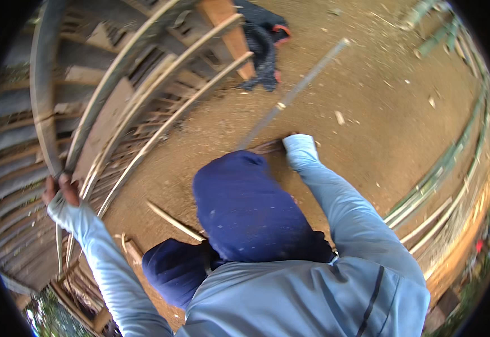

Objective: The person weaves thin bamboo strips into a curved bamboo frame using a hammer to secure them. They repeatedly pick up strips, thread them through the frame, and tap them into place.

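Note:
On the left, my left hand (pixel 63 190) is closed round long split bamboo strips (pixel 105 92) where their lower ends come together. The strips arch up and away from it, the leftmost one smeared by motion. My right hand (pixel 291 137) is low over the dirt beyond my knee, mostly hidden by its light blue sleeve. From it a brown, narrow thing (pixel 266 147) reaches left toward the knee; its kind is unclear. Just past that, a long greyish strip with a node (pixel 280 105) slants up and right across the ground.
A slatted wood and bamboo structure (pixel 14 196) stands at left, with an orange-brown board (pixel 228 33) at its far end. Dark cloth with red edging (pixel 263 48) lies beside it. Green bamboo poles (pixel 441 168) lie along the right; cut lengths (pixel 433 39) are at the far right.

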`<state>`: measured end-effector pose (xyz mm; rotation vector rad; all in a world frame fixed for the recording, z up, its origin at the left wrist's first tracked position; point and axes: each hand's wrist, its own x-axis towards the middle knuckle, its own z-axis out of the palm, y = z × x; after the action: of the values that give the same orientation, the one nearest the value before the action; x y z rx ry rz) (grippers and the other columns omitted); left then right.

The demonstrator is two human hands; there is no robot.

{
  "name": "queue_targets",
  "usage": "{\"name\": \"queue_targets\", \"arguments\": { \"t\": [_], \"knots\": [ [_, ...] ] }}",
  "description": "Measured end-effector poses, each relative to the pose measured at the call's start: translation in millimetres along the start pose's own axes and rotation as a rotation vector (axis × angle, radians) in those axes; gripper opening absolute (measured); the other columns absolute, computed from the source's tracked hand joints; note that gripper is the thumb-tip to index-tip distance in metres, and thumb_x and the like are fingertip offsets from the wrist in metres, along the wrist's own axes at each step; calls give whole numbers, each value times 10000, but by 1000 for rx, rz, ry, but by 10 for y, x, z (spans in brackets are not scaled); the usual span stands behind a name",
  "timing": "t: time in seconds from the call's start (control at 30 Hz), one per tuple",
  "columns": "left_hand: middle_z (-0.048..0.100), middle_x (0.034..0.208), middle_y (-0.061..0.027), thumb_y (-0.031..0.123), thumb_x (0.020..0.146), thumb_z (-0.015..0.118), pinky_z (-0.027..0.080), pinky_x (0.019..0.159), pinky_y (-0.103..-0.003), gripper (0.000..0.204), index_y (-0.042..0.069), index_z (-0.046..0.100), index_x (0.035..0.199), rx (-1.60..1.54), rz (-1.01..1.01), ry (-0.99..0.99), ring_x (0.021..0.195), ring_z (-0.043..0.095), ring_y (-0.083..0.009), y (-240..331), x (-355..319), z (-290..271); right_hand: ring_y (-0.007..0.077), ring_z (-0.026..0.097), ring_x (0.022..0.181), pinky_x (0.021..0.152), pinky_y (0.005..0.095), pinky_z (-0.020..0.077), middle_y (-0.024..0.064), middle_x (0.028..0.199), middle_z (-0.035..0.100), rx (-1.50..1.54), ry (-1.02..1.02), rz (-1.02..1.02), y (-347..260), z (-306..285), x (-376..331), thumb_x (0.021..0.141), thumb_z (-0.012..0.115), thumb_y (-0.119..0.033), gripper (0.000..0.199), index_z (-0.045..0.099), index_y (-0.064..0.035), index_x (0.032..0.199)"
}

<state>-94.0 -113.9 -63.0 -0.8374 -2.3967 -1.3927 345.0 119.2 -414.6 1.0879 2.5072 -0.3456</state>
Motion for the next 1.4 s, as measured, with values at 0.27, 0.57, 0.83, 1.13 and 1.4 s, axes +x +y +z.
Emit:
{"name": "queue_targets", "arguments": {
  "t": [0.27,0.57,0.83,1.13,1.4],
  "knots": [
    [455,1018,-77,138,816,753,573,622,-258,364,-73,622,1081,-77,28,-12,788,602,-159,455,-196,116,335,678,875,730,455,528,140,923,702,1,-238,-103,-126,-358,147,835,549,-263,230,737,-134,862],
    [484,967,-94,186,803,775,503,647,-269,413,-75,627,1087,65,137,-10,774,584,-174,308,-151,79,335,644,918,799,429,525,164,1017,673,740,-311,243,16,-78,-397,907,471,-382,364,680,-90,967],
    [506,882,-133,243,759,802,448,670,-380,387,18,691,1054,272,200,-6,758,540,-279,450,-152,-7,311,644,786,770,424,530,138,997,670,2120,-151,825,335,32,-841,941,432,-380,360,608,-76,1021],
    [517,852,-141,204,761,797,442,614,-403,366,29,691,1065,130,258,13,700,554,-289,437,-128,-54,192,585,689,525,353,518,65,793,529,1747,211,252,344,-2224,-1374,783,591,3,299,468,-111,1031],
    [544,905,-162,214,787,778,461,675,-402,362,6,682,1067,161,212,-58,779,579,-303,392,-119,-65,300,644,836,647,477,587,84,768,506,1932,-86,45,-882,-3090,-1761,791,607,-42,457,411,-110,1198]
  ]
}}
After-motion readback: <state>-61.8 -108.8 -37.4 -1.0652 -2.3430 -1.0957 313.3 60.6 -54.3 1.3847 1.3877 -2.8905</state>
